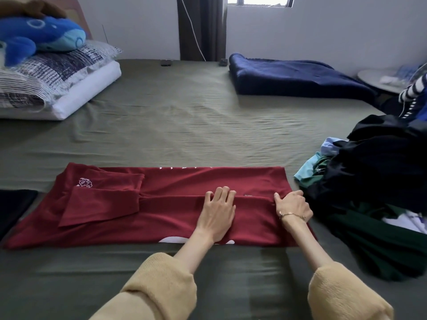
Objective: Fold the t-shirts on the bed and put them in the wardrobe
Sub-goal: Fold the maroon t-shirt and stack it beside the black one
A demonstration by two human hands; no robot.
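Left hand (218,210) lies flat on the red t-shirt (161,204), fingers straight and slightly spread, tips at the edge of a folded-over flap — grip apart, pressing only. Right hand (292,204), with a thin bracelet (291,214) at the wrist, has fingers curled over the same flap edge near the shirt's right end — grip clamped on the cloth. Both forearms reach forward out of yellow sleeves (159,285).

The t-shirt lies lengthwise across the near part of the bed (184,116), sleeves folded in at the left.

Right of it, a heap of dark clothes (374,181), partly cut off by the frame edge; single items hard to tell apart. A dark cloth (13,206) at the left edge, mostly cut off. Farther back: folded navy blanket (295,77), pillows (53,79), blue plush toy (39,35).
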